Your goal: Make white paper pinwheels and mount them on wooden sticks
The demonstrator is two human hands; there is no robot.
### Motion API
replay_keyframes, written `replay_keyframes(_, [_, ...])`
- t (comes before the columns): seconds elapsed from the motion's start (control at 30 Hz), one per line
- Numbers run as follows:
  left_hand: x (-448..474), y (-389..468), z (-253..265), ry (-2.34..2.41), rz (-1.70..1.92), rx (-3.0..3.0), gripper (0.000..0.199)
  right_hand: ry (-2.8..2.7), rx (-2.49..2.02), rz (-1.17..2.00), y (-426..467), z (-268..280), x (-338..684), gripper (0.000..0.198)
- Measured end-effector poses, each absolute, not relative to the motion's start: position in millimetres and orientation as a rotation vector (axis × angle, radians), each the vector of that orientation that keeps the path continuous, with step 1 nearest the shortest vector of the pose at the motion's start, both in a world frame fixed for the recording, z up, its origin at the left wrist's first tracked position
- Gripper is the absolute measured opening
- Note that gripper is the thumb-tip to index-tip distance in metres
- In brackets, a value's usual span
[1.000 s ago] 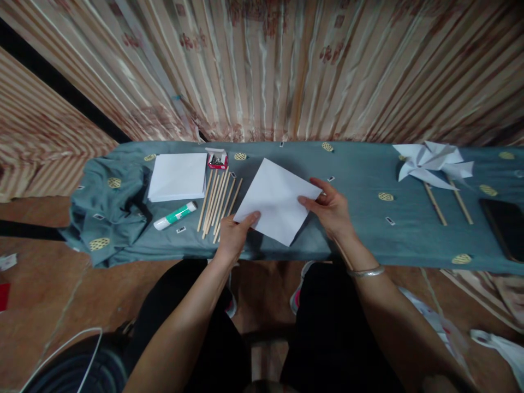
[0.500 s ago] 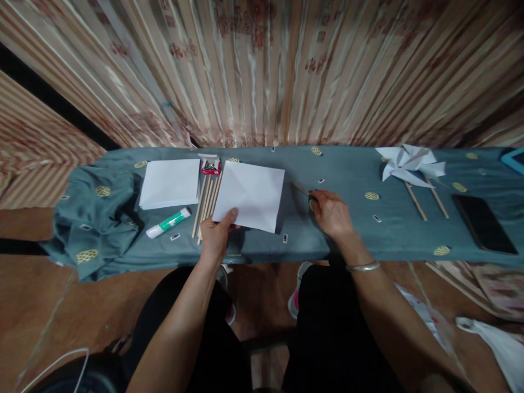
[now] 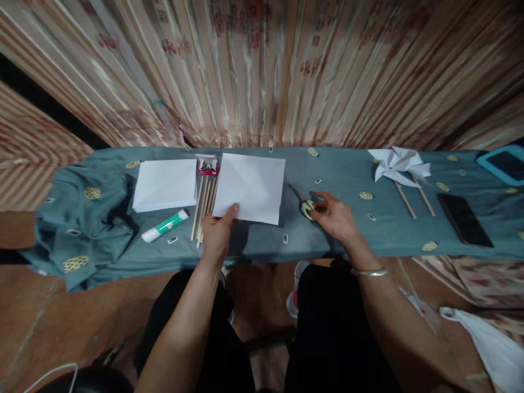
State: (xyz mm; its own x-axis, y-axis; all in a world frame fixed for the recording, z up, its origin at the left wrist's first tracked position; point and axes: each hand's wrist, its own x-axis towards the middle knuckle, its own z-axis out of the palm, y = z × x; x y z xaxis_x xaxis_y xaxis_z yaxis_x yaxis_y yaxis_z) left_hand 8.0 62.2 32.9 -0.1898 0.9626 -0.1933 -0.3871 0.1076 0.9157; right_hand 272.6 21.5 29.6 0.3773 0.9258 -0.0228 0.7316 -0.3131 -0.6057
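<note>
My left hand [image 3: 218, 233] pinches a white sheet of paper [image 3: 250, 185] by its lower left corner, thumb on top. The sheet is roughly square and covers part of several wooden sticks [image 3: 202, 210]. To its right, scissors [image 3: 305, 207] with dark and pale green handles lie on the cloth, blades pointing up and left. My right hand [image 3: 334, 217] is at the handles, its fingers apart, thumb and index tips beside or touching a loop. A bracelet circles the right wrist.
A stack of white paper [image 3: 166, 184], a green-and-white glue stick [image 3: 165, 225] and a small red box of metal pieces [image 3: 208, 165] stand left. On the right are paper pinwheels [image 3: 399, 165] on sticks, a black phone [image 3: 465, 219] and a blue-framed device [image 3: 501, 164]. A curtain [image 3: 254, 76] hangs behind.
My right hand has loosened around the scissors; its fingers have spread and the handles show now. The left hand still holds the sheet, which has turned slightly. The view has shifted a little to the right.
</note>
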Motion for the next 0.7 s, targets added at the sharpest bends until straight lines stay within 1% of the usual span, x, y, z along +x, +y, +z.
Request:
replay_keyframes(0.13, [5,63,35,1.113,1.448,0.664,0.035,-0.942,-1.735,1.098,19,35,260,0.051])
replay_keyframes(0.2, [2,65,36,1.099,1.468,0.649,0.037,-0.807,-1.55,1.263,18,38,255,0.047])
replay_keyframes(0.33, [-9,72,41,1.092,1.536,0.587,0.039,-0.695,-1.325,1.358,15,45,240,0.041])
replay_keyframes(0.47, [-21,79,48,1.098,1.597,0.551,0.036,-0.832,-1.242,1.471,12,50,218,0.047])
replay_keyframes(0.6, [-27,85,50,1.078,1.627,0.534,0.037,-0.889,-1.203,1.635,10,51,204,0.048])
replay_keyframes(0.7, [-28,89,50,1.09,1.636,0.509,0.038,-0.948,-1.176,1.692,8,46,208,0.048])
